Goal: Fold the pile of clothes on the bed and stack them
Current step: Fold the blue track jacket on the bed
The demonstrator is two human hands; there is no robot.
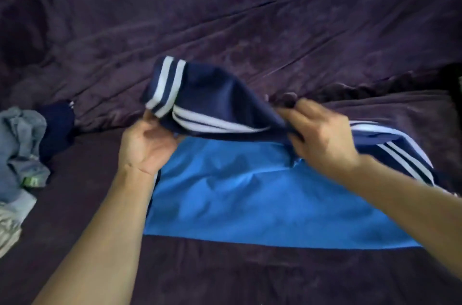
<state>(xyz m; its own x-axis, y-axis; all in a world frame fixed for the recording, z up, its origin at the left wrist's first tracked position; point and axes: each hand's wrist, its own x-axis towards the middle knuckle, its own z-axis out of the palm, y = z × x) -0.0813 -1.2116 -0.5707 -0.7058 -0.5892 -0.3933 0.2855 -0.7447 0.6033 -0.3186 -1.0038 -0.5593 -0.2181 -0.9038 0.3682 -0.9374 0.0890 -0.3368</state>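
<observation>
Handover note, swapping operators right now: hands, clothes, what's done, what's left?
Left hand: holds the white-striped end of the navy garment, raised off the bed.
Right hand: grips the same garment further right.
Blue panel: flat on the purple bedspread below both hands; I cannot tell if it is part of the same garment.
Unfolded pile: left edge of the bed.
Done: no finished stack in view.
Left: finish this fold, then fold and stack the pile.

navy white-striped garment [215, 94], bright blue panel [250, 199], purple bedcover [225, 17]
</observation>
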